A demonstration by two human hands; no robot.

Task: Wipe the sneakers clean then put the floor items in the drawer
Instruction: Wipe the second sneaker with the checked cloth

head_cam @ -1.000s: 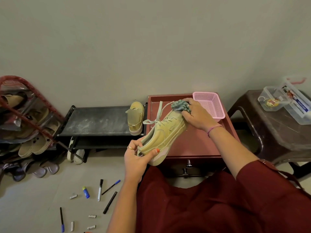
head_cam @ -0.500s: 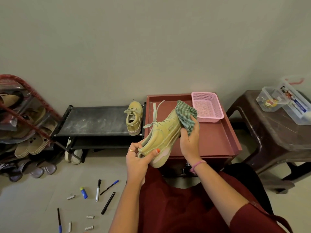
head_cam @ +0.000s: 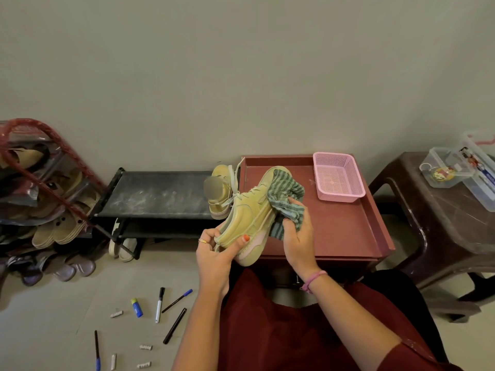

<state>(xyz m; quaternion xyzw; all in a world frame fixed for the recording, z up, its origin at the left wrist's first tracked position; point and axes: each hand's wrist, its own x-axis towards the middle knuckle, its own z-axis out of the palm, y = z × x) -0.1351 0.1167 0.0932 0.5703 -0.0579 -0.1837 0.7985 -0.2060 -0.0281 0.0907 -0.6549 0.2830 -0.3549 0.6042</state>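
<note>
Above drawer unit [head_cam: 345,231]: left hand [head_cam: 214,259] grips sneaker [head_cam: 250,215]; right hand [head_cam: 297,236] clutches cloth [head_cam: 286,196].

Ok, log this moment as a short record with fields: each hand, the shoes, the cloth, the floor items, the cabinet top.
left hand: grips the heel end of the held sneaker
right hand: holds the striped green cloth against the sneaker's side
second sneaker: stands on the black shoe rack
floor items: pens, a marker, a blue glue stick and small white pieces lie scattered on the floor
red cabinet: pink basket on top
stage: wiping under way, floor items not yet collected
</note>
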